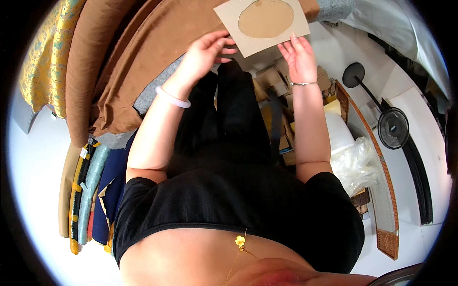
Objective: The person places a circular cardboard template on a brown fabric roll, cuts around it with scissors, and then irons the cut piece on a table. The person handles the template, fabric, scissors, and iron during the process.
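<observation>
Pinch grip at the card's near right corner: right hand (301,57), a digit on the upper face and other fingertips at the near edge. Left hand (213,50): fingers spread, tips beside the card's left edge; whether they bear on it cannot be told.

Square beige card (257,46): held at the far side of the scene, right of centre, tilted, far edge cropped. Tan oval (266,19) with dark outline fills much of its face; opening or surface marking, cannot tell.

Left of card: brown cloth (157,40) with grey felt-like material (160,86) along its near edge. Further left, a thick brown roll (83,62), then yellow patterned fabric (50,52). Near left, upright-looking rolls side by side, among them pale blue-green roll (93,190) and navy roll (114,164).

Nearer than the card, to the right: cardboard pieces (272,82), partly hidden by the right forearm; then crumpled clear plastic (355,164), beside a curved panel with woven brown edging (387,238). Far right: black stand with two round ends (393,127); silvery sheet (396,24) beyond.
</observation>
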`<act>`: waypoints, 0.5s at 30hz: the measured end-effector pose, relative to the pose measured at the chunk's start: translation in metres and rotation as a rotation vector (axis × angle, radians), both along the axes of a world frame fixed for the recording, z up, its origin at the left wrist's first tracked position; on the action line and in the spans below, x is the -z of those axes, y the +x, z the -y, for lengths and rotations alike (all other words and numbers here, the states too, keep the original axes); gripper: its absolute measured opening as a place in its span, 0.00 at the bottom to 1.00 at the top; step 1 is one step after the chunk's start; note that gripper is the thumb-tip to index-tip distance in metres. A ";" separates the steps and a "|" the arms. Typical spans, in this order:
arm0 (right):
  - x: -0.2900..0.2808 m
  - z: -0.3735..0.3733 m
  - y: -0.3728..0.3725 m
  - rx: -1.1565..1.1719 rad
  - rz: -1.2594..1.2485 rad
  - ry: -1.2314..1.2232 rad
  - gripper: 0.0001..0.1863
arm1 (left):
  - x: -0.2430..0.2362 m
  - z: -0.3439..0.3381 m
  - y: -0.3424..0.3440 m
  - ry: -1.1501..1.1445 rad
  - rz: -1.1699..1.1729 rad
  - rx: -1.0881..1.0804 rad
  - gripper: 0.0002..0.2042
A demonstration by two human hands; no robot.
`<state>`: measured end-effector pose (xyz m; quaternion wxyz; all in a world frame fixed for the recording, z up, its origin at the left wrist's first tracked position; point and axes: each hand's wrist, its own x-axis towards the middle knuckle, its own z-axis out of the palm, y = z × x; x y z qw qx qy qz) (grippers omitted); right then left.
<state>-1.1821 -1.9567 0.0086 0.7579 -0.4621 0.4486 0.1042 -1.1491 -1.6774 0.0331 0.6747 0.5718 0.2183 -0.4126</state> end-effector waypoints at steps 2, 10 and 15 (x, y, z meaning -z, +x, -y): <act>-0.005 0.000 0.001 -0.028 0.048 -0.036 0.11 | 0.001 -0.019 0.008 0.232 0.240 0.078 0.14; 0.004 0.001 -0.001 -0.012 0.081 -0.087 0.08 | 0.026 -0.086 0.029 1.006 1.363 0.613 0.23; 0.049 0.023 -0.010 0.025 0.097 -0.111 0.10 | 0.039 -0.096 0.027 0.973 1.405 0.658 0.24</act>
